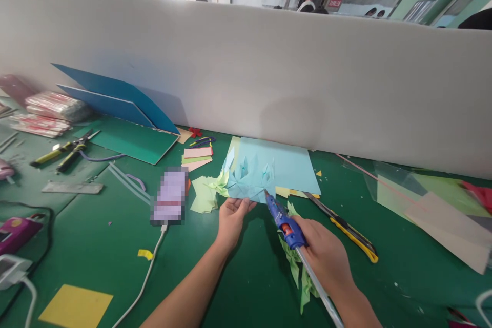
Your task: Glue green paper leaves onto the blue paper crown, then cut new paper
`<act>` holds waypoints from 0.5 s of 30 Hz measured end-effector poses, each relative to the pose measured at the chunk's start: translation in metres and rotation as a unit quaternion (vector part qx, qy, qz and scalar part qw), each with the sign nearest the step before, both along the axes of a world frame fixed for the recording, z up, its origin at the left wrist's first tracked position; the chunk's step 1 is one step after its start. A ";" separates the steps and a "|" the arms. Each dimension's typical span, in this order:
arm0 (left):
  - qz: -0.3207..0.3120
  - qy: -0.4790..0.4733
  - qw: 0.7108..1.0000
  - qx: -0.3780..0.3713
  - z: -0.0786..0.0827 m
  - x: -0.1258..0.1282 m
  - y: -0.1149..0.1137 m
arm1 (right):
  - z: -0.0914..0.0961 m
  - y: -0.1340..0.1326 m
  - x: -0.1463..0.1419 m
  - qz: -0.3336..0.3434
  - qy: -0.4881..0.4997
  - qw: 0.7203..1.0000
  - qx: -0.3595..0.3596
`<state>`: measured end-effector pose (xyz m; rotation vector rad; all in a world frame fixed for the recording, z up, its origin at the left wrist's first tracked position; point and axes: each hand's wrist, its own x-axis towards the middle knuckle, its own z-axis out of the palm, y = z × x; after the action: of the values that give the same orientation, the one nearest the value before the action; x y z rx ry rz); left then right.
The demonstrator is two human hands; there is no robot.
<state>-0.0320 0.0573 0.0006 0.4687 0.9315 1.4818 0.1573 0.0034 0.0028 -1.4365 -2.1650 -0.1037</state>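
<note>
By the left hand, the folded blue paper is pinched at its near edge, toward the far edge of the desk. By the right hand, the glue gun is gripped. Paper judged light, flimsy, easily creased: best held by its rim. Gun judged rigid, heavier: best gripped behind the nozzle.

The glue gun looks smooth plastic; the paper at its tip, matt; the table beneath, smooth.
</note>
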 end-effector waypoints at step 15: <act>0.001 -0.004 1.000 0.005 -0.001 -0.002 0.003 | 0.004 0.001 0.053 -0.306 0.553 0.757 -0.164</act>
<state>-0.0340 0.0605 -0.0005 0.4694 0.9181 1.4899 0.2102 0.0043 0.0071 -1.6912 -0.7174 0.7470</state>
